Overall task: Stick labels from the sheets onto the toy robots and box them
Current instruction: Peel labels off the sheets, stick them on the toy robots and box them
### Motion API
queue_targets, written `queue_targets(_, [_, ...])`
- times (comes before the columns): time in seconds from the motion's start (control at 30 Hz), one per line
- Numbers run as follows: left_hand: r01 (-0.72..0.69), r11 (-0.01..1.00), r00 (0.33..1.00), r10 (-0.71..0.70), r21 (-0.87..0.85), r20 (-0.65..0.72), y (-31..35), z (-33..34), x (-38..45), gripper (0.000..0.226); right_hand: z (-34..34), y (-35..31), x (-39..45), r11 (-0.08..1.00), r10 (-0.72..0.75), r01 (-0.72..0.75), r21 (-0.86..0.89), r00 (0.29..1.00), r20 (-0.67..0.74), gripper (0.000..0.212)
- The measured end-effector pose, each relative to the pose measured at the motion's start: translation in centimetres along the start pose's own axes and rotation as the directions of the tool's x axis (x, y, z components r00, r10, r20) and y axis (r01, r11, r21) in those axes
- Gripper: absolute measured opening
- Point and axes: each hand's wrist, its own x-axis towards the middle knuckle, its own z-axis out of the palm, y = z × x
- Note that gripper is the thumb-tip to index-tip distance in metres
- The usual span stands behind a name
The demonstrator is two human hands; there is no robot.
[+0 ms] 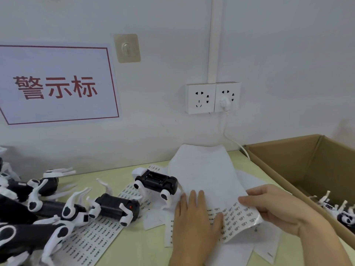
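1. Your right hand [278, 210] pinches the curled-over edge of a label sheet [236, 217], thumb on the printed face, fingers bent behind it.
2. Your left hand [194, 221] lies flat on the same sheet, fingers straight and together, thumb spread onto the printed rows.
3. Label sheet in hand: one. White, bent upward toward the wall so its blank back [207, 169] faces you; small dark labels in neat rows on the near part.
4. Further label sheets: at least two, one long sheet [92, 240] flat to your left, partly under the toys, and one strip [153, 167] behind the lone toy. Loose blank white sheets [265, 244] lie under your hands; their number cannot be told.
5. Toy robots on the pale green table [146, 250]: one lying belly-up [155, 182] just left of your left hand, black body, white legs; one [115, 208] beside it; a tangled pile [28, 204] at far left, count unclear.
6. Cardboard box [288, 150]: one, open, at your right, with toy robots [340, 210] in its near corner.
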Motion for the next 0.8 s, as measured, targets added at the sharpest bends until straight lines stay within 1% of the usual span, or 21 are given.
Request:
queue_targets(0.07, [0.007,1.0,1.0,-0.007,-0.015,-0.023,0.2,-0.6,-0.1,0.067,0.0,-0.2,-0.3,0.998,-0.037,0.033,0.046,0.997,0.071,0.022])
queue_targets(0.13, [-0.028,0.995,0.995,0.018,-0.098,-0.099,0.8,-1.3,-0.2,0.055,0.1,-0.4,-0.2,0.994,-0.077,0.072,0.08,0.995,0.069,0.026])
queue_targets(0.23, [-0.136,0.932,0.972,0.061,-0.337,-0.225,2.4,-2.4,-0.2,0.018,0.7,-0.8,-0.2,0.984,-0.146,0.144,0.101,0.989,0.008,0.02])
queue_targets(0.27, [-0.15,0.892,0.968,0.046,-0.427,-0.246,3.1,-2.7,-0.2,0.014,0.8,-1.0,-0.2,0.98,-0.17,0.17,0.108,0.985,-0.008,0.015])
queue_targets(0.33, [-0.159,0.801,0.96,-0.012,-0.578,-0.281,4.0,-3.2,-0.2,0.021,1.0,-1.3,-0.2,0.969,-0.216,0.219,0.114,0.976,-0.032,0.012])
queue_targets(0.4, [-0.167,0.747,0.953,-0.045,-0.643,-0.299,4.6,-3.4,-0.2,0.017,1.0,-1.5,-0.3,0.963,-0.244,0.247,0.109,0.969,-0.037,0.014])
queue_targets(0.47, [-0.177,0.743,0.955,-0.03,-0.646,-0.296,4.9,-3.3,-0.4,0.006,1.2,-1.6,-0.3,0.963,-0.249,0.251,0.096,0.968,-0.031,0.015])
queue_targets(0.5, [-0.177,0.755,0.955,-0.023,-0.631,-0.295,5.0,-3.3,-0.4,0.006,1.3,-1.7,-0.3,0.964,-0.248,0.249,0.087,0.968,-0.027,0.015])
queue_targets(0.57, [-0.154,0.778,0.958,-0.034,-0.609,-0.285,5.0,-3.3,-0.5,0.01,1.6,-1.7,-0.4,0.967,-0.244,0.245,0.062,0.969,-0.03,0.014])
queue_targets(0.67, [-0.063,0.785,0.972,-0.092,-0.616,-0.217,5.3,-3.7,-0.5,0.014,1.8,-1.8,-0.4,0.974,-0.225,0.227,0.018,0.972,-0.073,0.015])
queue_targets(0.7, [-0.024,0.757,0.973,-0.133,-0.653,-0.191,5.2,-3.8,-0.4,0.013,1.9,-1.8,-0.4,0.975,-0.219,0.221,0.004,0.972,-0.089,0.016])
queue_targets(0.73, [0.023,0.706,0.972,-0.183,-0.708,-0.151,5.1,-3.9,-0.3,0.012,1.9,-1.9,-0.5,0.977,-0.214,0.214,-0.006,0.972,-0.099,0.017])
queue_targets(0.8, [0.126,0.571,0.967,-0.254,-0.812,-0.028,4.8,-4.1,-0.2,0.012,1.9,-1.9,-0.5,0.979,-0.202,0.2,-0.023,0.975,-0.097,0.017])
